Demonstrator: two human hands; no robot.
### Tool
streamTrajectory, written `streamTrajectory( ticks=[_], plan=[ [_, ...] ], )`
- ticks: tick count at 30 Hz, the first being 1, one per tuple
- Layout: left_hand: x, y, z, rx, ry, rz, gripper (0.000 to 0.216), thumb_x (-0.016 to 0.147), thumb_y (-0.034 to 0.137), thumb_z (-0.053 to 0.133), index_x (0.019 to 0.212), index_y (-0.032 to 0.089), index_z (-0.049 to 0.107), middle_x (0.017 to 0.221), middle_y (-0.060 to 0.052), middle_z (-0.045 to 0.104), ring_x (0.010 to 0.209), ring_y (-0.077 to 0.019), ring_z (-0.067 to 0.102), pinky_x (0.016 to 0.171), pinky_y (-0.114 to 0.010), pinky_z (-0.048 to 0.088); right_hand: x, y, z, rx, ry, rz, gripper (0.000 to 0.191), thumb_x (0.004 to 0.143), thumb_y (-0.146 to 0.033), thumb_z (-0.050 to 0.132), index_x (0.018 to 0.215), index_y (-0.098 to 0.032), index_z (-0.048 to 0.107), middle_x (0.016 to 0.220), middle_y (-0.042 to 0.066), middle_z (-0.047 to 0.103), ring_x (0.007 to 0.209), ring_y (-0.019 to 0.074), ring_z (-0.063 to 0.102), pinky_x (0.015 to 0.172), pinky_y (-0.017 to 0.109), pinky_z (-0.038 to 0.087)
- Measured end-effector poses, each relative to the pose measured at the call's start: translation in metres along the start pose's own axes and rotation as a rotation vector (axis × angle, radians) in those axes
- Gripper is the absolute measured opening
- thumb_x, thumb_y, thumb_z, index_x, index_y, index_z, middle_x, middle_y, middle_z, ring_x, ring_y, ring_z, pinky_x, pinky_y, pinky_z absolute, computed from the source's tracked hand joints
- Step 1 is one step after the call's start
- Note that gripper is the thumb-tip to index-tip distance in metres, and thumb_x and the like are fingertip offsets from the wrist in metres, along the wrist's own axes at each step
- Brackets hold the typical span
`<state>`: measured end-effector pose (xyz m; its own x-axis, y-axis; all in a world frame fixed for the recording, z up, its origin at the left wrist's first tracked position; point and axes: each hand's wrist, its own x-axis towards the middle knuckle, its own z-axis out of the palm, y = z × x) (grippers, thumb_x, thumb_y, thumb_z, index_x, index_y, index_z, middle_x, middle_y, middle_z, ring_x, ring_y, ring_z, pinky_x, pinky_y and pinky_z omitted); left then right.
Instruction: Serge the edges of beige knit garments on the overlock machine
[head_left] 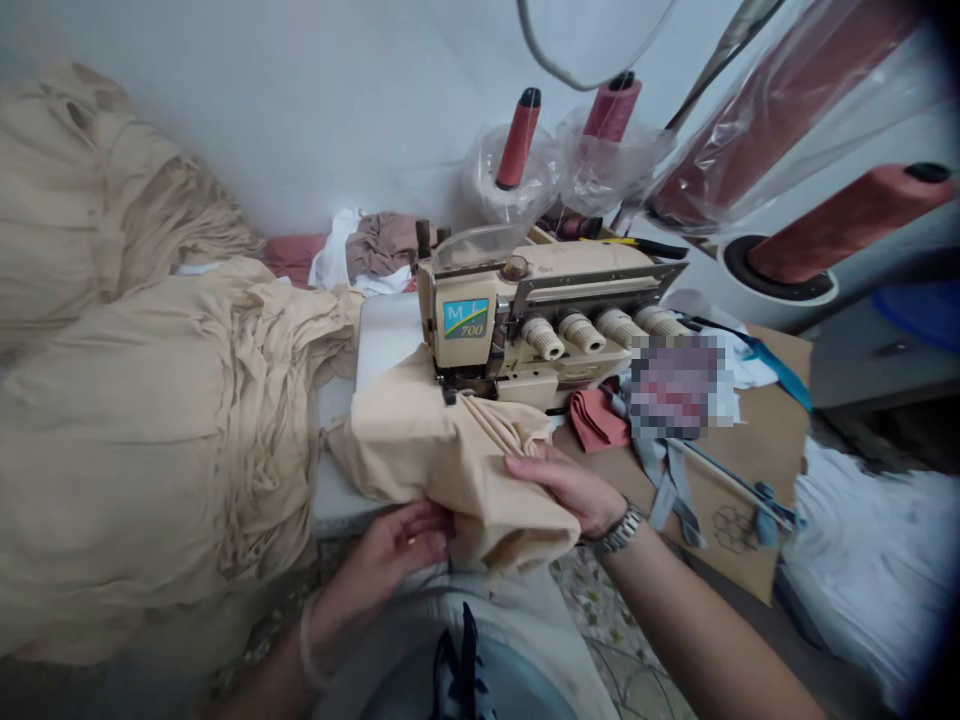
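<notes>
A beige overlock sewing machine (517, 320) stands on the white table (337, 495). A folded piece of beige fabric (427, 440) runs from under its presser foot toward me. My left hand (394, 550) grips the fabric's near edge from below, fingers curled round it. On top of the fabric's right side rests my right hand (574, 490), fingers pressed flat, a metal watch on its wrist.
A big heap of gathered beige fabric (135, 400) fills the left. Reddish thread cones (517, 140) in plastic stand behind the machine, a larger cone (847, 215) at right. Brown paper (750, 470), blue-grey strips, a red cloth scrap (596, 420) and white cloth (870, 560) lie at right.
</notes>
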<state>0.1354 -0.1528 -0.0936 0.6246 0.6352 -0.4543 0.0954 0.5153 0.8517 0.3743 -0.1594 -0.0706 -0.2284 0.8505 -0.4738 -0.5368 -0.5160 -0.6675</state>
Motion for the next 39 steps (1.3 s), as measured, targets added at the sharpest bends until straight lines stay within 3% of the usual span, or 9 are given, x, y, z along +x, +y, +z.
streamTrajectory(
  ticks=[2, 5, 7, 12, 18, 25, 31, 36, 39],
  plan=[
    [0.015, -0.007, 0.007, -0.346, 0.003, 0.012, 0.064, 0.068, 0.066, 0.078, 0.115, 0.023, 0.069, 0.127, -0.01, 0.069, 0.123, -0.0265, 0.062, 0.103, -0.038, 0.051, -0.001, 0.003, 0.006, -0.015, 0.006, 0.05, 0.035, 0.063, -0.037, 0.089, 0.088, -0.015, 0.078, 0.082, 0.009, 0.079, 0.068, 0.0216, 0.075, 0.062, 0.029, 0.06],
    [0.026, -0.007, 0.013, -0.497, 0.09, 0.006, 0.07, 0.064, 0.072, 0.076, 0.113, 0.023, 0.069, 0.125, -0.009, 0.071, 0.127, -0.0293, 0.059, 0.105, -0.043, 0.051, -0.002, 0.002, 0.007, -0.015, 0.085, -0.001, 0.039, 0.065, -0.036, 0.088, 0.097, -0.016, 0.078, 0.09, 0.009, 0.08, 0.076, 0.0222, 0.076, 0.067, 0.029, 0.061],
    [0.023, -0.005, 0.014, -0.398, 0.182, -0.004, 0.072, 0.061, 0.063, 0.083, 0.118, 0.021, 0.066, 0.125, -0.01, 0.071, 0.126, -0.0324, 0.06, 0.104, -0.046, 0.051, -0.002, 0.001, 0.003, -0.031, 0.121, -0.081, 0.04, 0.067, -0.034, 0.087, 0.102, -0.017, 0.077, 0.097, 0.009, 0.08, 0.082, 0.0218, 0.076, 0.072, 0.028, 0.061],
    [0.011, 0.01, 0.004, 0.143, 0.337, 0.034, 0.06, 0.064, 0.039, 0.088, 0.118, 0.023, 0.069, 0.125, -0.006, 0.072, 0.129, -0.0311, 0.057, 0.112, -0.042, 0.044, -0.002, 0.003, -0.006, -0.119, 0.155, -0.205, 0.042, 0.071, -0.036, 0.086, 0.106, -0.017, 0.076, 0.1, 0.009, 0.079, 0.088, 0.0248, 0.075, 0.082, 0.035, 0.06],
    [0.022, 0.036, -0.002, 0.045, 0.179, 0.092, 0.057, 0.069, 0.044, 0.084, 0.116, 0.016, 0.068, 0.121, -0.011, 0.073, 0.117, -0.0282, 0.065, 0.103, -0.04, 0.051, -0.004, 0.017, 0.0, -0.064, 0.19, -0.294, 0.043, 0.073, -0.04, 0.084, 0.111, -0.021, 0.075, 0.106, 0.007, 0.078, 0.101, 0.0281, 0.073, 0.089, 0.04, 0.059],
    [0.022, 0.047, -0.008, 0.068, 0.033, -0.046, 0.049, 0.067, 0.042, 0.085, 0.105, 0.013, 0.074, 0.101, -0.01, 0.078, 0.09, -0.0245, 0.071, 0.084, -0.034, 0.057, -0.011, 0.043, 0.02, 0.039, 0.205, -0.338, 0.044, 0.076, -0.039, 0.082, 0.116, -0.022, 0.073, 0.115, 0.007, 0.076, 0.104, 0.0283, 0.072, 0.092, 0.042, 0.058],
    [0.016, 0.054, -0.018, 0.028, 0.021, -0.025, 0.062, 0.066, 0.039, 0.085, 0.12, 0.014, 0.067, 0.11, -0.011, 0.075, 0.099, -0.0274, 0.07, 0.086, -0.035, 0.056, -0.021, 0.081, 0.038, 0.141, 0.265, -0.347, 0.042, 0.077, -0.042, 0.082, 0.114, -0.023, 0.074, 0.119, 0.007, 0.074, 0.108, 0.0279, 0.07, 0.101, 0.043, 0.053],
    [0.005, 0.049, -0.026, 0.277, -0.179, -0.023, 0.06, 0.072, 0.039, 0.081, 0.125, 0.016, 0.065, 0.117, -0.01, 0.073, 0.11, -0.026, 0.066, 0.097, -0.036, 0.053, -0.057, 0.108, 0.02, 0.09, 0.32, -0.189, 0.039, 0.07, -0.046, 0.086, 0.099, -0.02, 0.079, 0.098, 0.01, 0.079, 0.086, 0.0274, 0.075, 0.081, 0.037, 0.061],
    [-0.005, 0.046, -0.029, 0.338, -0.279, -0.028, 0.051, 0.078, 0.044, 0.076, 0.119, 0.016, 0.068, 0.113, -0.009, 0.074, 0.109, -0.0251, 0.066, 0.097, -0.035, 0.053, -0.075, 0.116, 0.014, 0.104, 0.469, -0.102, 0.042, 0.067, -0.051, 0.086, 0.093, -0.018, 0.079, 0.087, 0.01, 0.079, 0.077, 0.0274, 0.075, 0.071, 0.035, 0.061]
  ],
)
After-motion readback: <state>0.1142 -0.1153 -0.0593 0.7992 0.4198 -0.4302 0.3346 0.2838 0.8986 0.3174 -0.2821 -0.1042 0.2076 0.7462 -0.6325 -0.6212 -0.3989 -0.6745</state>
